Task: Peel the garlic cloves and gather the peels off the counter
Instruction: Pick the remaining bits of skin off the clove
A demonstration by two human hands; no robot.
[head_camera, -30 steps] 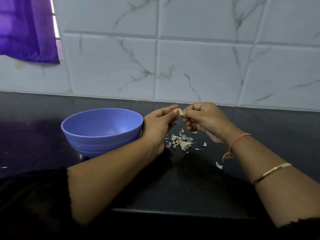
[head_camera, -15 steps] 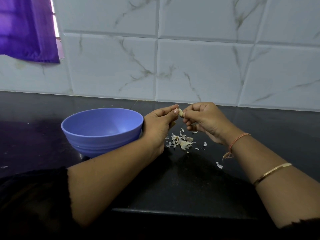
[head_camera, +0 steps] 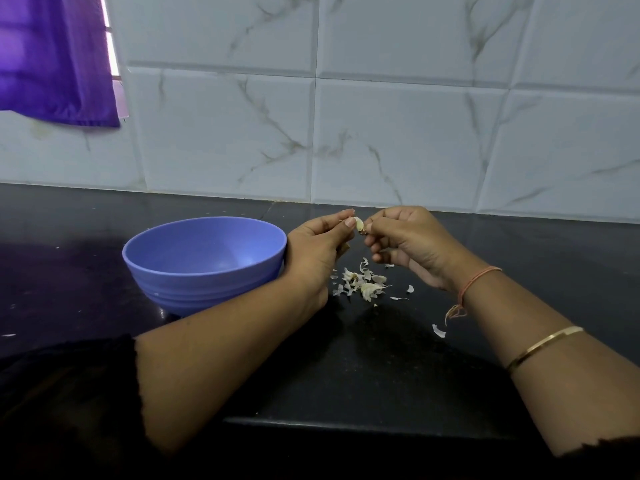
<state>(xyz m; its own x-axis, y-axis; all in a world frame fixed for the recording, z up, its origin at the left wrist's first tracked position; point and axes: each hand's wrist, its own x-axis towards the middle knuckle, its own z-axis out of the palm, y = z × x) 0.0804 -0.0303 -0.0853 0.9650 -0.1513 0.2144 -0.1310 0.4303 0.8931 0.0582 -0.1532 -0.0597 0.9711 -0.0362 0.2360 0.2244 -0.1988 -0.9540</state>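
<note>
Garlic clove [head_camera: 359,224]: pinched between curled fingers of left hand [head_camera: 317,252] and right hand [head_camera: 407,242], held above tabletop [head_camera: 381,368] near its back edge. Peels [head_camera: 362,285]: loose heap on tabletop, directly beneath both hands. Blue bowl [head_camera: 204,268]: just beside left hand, on its left.

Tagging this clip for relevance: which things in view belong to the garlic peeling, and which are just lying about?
Job: garlic clove, pinched by left hand and right hand; peel pile and stray peel on the counter; blue bowl, probably for collecting.
Just there: purple curtain; tiled wall; gold bangle.
</note>
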